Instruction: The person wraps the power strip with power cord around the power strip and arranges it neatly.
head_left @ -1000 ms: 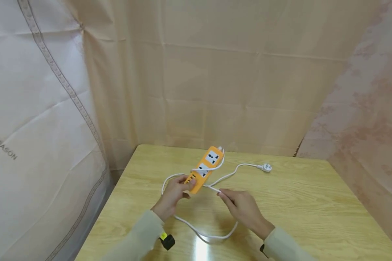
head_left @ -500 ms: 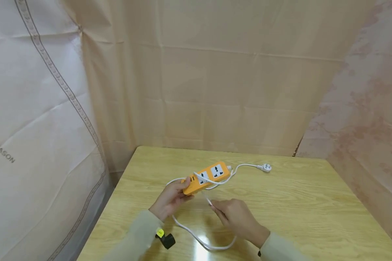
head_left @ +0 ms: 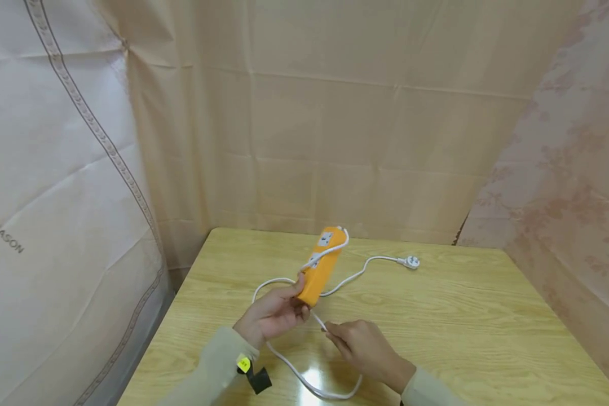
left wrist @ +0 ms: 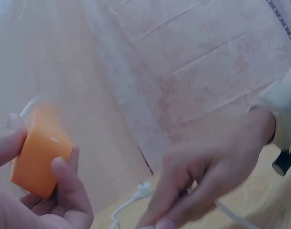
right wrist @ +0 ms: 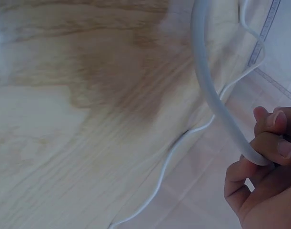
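**One power strip (head_left: 322,276), one cord (head_left: 383,257)**

I count one left hand (head_left: 276,316) and one right hand (head_left: 367,349) of mine, two in all, in two sleeves (head_left: 210,366). The power strip shows me two white socket panels (head_left: 326,239), and the cord one plug (head_left: 412,262). I find two black pieces (head_left: 260,382), one at each sleeve, and just one yellow tag (head_left: 243,364). Besides these I see one table (head_left: 467,316) and three sides of hanging cloth (head_left: 335,124).
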Demonstrator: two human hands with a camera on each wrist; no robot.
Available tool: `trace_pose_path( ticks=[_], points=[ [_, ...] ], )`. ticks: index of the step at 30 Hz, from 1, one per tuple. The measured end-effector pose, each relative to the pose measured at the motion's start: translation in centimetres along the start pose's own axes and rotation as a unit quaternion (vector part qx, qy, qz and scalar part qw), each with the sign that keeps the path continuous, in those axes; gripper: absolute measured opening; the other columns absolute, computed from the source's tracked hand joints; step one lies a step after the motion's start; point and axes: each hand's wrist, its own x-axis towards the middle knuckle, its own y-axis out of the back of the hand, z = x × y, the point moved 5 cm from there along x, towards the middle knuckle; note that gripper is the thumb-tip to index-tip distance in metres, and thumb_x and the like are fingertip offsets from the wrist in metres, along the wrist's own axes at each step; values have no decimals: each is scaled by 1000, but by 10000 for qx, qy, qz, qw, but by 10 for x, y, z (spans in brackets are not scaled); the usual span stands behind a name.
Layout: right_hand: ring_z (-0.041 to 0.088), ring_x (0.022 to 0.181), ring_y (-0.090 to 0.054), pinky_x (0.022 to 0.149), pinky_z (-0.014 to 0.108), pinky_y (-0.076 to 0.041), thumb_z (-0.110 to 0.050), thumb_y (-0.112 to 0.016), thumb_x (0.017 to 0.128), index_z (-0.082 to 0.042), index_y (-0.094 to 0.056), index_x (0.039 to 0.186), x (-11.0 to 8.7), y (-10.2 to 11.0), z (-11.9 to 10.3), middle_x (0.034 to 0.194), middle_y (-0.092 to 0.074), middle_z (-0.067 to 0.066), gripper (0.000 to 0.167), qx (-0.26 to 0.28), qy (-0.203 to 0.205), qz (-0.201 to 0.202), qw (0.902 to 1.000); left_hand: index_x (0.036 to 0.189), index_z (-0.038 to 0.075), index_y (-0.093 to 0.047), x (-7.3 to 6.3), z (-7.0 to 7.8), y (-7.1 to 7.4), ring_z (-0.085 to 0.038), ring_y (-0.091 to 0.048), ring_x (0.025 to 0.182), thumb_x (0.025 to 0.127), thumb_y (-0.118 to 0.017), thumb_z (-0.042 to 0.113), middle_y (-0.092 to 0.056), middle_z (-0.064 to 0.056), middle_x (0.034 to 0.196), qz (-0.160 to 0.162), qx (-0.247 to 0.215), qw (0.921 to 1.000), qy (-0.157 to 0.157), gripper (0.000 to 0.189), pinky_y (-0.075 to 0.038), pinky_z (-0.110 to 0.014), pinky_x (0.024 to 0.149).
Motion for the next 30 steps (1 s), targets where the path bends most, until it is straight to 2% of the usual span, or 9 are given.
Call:
trace_pose_path(
  ticks=[3,7,10,14,16,21,23,25,30],
  points=[
    [-7,59,-45,51,16,-43,-15,-68,100,-4,-77,112,-4,1,7,78,-71,-8,19,63,-198,-114,9997,101,7,-66,-2,2,-3,-15,-65,88,107,-56,31,-69,-4,96,-198,66,9998,-7,27,-50,-20,76],
    [-3,62,-52,54,20,-49,-18,-68,101,-6,-78,114,-8,7,18,89,-77,-2,21,-21,-516,-76,9986,101,9,-67,-2,4,3,-13,-66,86,105,-61,33,-70,-2,96,-145,416,9989,-140,26,-49,-20,73],
    [-2,67,-57,58,25,-54,-18,-68,100,-7,-78,114,-10,12,24,96,-78,0,20,-156,-584,-24,9982,103,10,-66,-4,2,9,-14,-64,87,105,-61,33,-70,-1,97,12,480,9988,-87,24,-46,-20,72],
    [-2,68,-57,60,27,-54,-19,-68,101,-9,-78,116,-13,18,29,100,-78,1,21,-212,-674,32,9975,108,9,-64,-5,0,16,-15,-64,88,105,-62,32,-68,-2,99,291,258,9992,-66,24,-46,-20,71],
    [-1,67,-57,60,27,-54,-20,-67,101,-9,-78,116,-13,20,30,99,-78,-1,21,-239,-745,59,9969,110,7,-63,-5,1,20,-15,-63,86,104,-64,31,-68,-3,99,447,196,9987,-123,25,-46,-19,70],
    [5,74,-68,64,27,-58,-21,-69,100,-10,-79,113,-17,23,26,97,-78,-1,20,-264,-795,183,9963,110,5,-62,-2,2,34,-14,-63,82,103,-65,28,-67,-3,97,980,302,9943,-295,24,-44,-18,67],
    [2,70,-66,62,25,-56,-20,-70,99,-10,-79,110,-18,24,24,92,-78,-3,18,-245,-726,257,9967,110,4,-62,-1,2,42,-13,-61,79,103,-65,26,-67,-3,94,1252,469,9902,-414,23,-43,-18,65],
    [-3,64,-56,58,22,-52,-19,-71,99,-10,-79,107,-19,27,21,88,-77,-5,15,-187,-650,337,9971,110,1,-63,0,3,50,-12,-60,75,101,-67,23,-68,-3,90,1557,738,9832,-607,25,-43,-19,63],
    [-7,59,-44,54,19,-45,-20,-70,99,-12,-80,104,-20,36,21,82,-74,-10,13,-90,-557,442,9974,112,-9,-66,1,7,67,-11,-58,67,94,-76,20,-70,-4,82,2302,1670,9525,-1088,36,-45,-25,61]
  ],
)
